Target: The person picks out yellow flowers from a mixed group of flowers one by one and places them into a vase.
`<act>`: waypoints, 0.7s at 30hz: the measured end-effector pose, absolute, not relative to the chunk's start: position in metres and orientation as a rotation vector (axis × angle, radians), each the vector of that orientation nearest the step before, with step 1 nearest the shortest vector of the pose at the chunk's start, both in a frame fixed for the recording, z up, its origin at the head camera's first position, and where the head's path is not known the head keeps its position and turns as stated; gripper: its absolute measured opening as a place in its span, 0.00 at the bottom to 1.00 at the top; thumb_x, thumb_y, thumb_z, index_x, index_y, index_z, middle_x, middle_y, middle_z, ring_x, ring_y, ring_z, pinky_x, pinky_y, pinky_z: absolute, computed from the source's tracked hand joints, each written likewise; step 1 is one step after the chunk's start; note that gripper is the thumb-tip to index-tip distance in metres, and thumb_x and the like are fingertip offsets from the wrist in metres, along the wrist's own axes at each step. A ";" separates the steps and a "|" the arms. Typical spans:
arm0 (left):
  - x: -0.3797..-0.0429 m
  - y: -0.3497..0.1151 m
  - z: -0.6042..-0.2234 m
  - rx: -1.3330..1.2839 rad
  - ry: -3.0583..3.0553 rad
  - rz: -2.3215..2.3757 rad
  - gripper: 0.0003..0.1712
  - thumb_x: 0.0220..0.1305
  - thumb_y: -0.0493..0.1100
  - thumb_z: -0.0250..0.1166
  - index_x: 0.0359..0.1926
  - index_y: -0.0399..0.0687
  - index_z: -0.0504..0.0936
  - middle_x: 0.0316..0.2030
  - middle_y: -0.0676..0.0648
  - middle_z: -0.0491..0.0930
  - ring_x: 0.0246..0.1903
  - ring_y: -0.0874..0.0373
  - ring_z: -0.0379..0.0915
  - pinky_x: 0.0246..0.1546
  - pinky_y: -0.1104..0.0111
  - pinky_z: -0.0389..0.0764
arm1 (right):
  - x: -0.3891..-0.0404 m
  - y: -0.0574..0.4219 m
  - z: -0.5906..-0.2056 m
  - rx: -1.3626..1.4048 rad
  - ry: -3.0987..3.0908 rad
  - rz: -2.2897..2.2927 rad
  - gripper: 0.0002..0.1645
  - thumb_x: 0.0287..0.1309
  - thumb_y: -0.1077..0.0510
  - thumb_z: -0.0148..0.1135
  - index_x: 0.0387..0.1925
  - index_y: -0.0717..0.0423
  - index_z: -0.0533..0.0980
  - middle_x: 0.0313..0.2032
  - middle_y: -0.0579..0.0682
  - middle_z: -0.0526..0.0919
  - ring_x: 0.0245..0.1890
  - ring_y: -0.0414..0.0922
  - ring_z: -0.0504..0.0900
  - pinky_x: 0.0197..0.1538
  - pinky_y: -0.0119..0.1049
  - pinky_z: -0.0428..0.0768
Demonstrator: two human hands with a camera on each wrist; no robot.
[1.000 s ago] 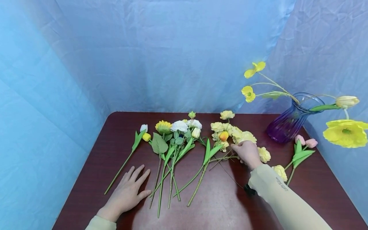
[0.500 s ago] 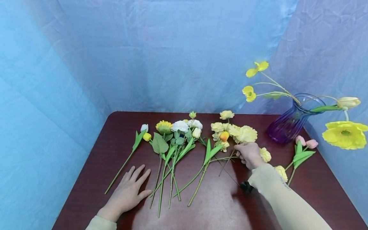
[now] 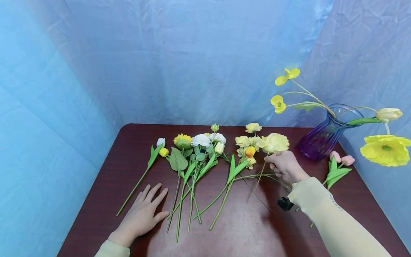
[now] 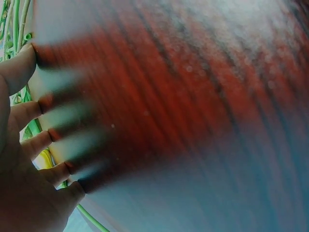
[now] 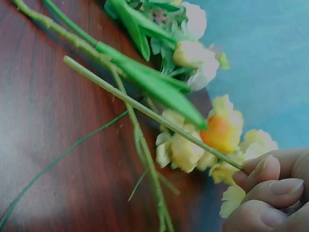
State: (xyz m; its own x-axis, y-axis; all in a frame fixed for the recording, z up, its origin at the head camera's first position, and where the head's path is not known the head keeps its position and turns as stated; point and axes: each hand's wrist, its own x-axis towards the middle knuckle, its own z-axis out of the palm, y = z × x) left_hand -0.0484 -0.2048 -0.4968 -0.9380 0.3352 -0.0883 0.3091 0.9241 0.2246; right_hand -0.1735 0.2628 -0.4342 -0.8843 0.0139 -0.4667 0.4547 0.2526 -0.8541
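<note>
In the head view my right hand [image 3: 285, 165] pinches a pale yellow, ruffled artificial flower [image 3: 277, 142] by its thin stem, blossom pointing away from me. The right wrist view shows the bare stem [image 5: 154, 116] running out from between thumb and fingers, over other stems. Just left of it lie a small yellow blossom cluster [image 3: 242, 141] and an orange tulip [image 3: 250, 152] with green leaves. My left hand [image 3: 144, 214] rests on the table with spread fingers, its thumb close to several flower stems. A tulip stem [image 3: 133, 197] with white and yellow heads lies beyond its fingers.
A blue-purple glass vase [image 3: 321, 137] at the back right holds yellow poppies [image 3: 385, 150] and a cream tulip [image 3: 389, 114]. Pink tulips [image 3: 348, 160] lie beside it. A sunflower [image 3: 183, 141] and white blossoms [image 3: 201, 140] lie mid-table [image 3: 244, 235]. Blue cloth [image 3: 192, 64] hangs behind.
My right hand has shifted right and slightly away from me with the pale yellow flower, whose stem now stands steeper. Blossoms beside that wrist are now hidden. My left hand has stayed still.
</note>
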 end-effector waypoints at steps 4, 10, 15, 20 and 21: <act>-0.049 -0.205 -0.497 0.491 2.954 0.305 0.42 0.62 0.63 0.63 0.72 0.55 0.62 0.71 0.41 0.55 0.68 0.33 0.44 0.61 0.36 0.57 | -0.172 0.255 -0.425 0.377 2.184 -1.646 0.14 0.62 0.59 0.60 0.37 0.69 0.72 0.12 0.45 0.68 0.08 0.38 0.54 0.13 0.31 0.57; -0.048 -0.205 -0.496 0.493 2.956 0.314 0.42 0.61 0.62 0.63 0.72 0.54 0.62 0.71 0.41 0.55 0.68 0.32 0.45 0.61 0.35 0.57 | -0.166 0.232 -0.408 0.264 2.271 -1.586 0.14 0.60 0.57 0.63 0.34 0.68 0.73 0.12 0.45 0.69 0.08 0.38 0.54 0.13 0.31 0.57; -0.048 -0.205 -0.496 0.494 2.962 0.309 0.41 0.61 0.63 0.63 0.71 0.54 0.63 0.71 0.41 0.56 0.68 0.32 0.45 0.60 0.35 0.57 | -0.166 0.216 -0.388 -0.070 2.655 -1.207 0.11 0.60 0.57 0.62 0.25 0.59 0.77 0.12 0.47 0.73 0.12 0.40 0.67 0.18 0.34 0.66; -0.048 -0.205 -0.498 0.493 2.965 0.305 0.42 0.61 0.63 0.63 0.71 0.55 0.62 0.71 0.41 0.56 0.68 0.33 0.45 0.61 0.35 0.57 | -0.168 0.211 -0.370 -0.619 3.061 -0.690 0.10 0.57 0.64 0.61 0.22 0.51 0.77 0.13 0.43 0.72 0.14 0.41 0.67 0.22 0.39 0.68; -0.048 -0.205 -0.499 0.494 2.965 0.306 0.42 0.61 0.63 0.63 0.71 0.55 0.62 0.71 0.41 0.56 0.68 0.33 0.44 0.61 0.35 0.57 | -0.167 0.212 -0.367 -0.731 3.139 -0.593 0.12 0.57 0.65 0.59 0.20 0.50 0.74 0.13 0.42 0.69 0.14 0.41 0.64 0.20 0.39 0.66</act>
State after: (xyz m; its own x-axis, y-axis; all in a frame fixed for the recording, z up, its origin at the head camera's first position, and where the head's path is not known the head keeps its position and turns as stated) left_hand -0.0481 -0.2050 -0.4987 -0.9395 0.3321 -0.0843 0.3078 0.9262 0.2176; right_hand -0.1675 0.2120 -0.3669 -0.8917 -0.4008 0.2103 -0.4499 0.8357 -0.3148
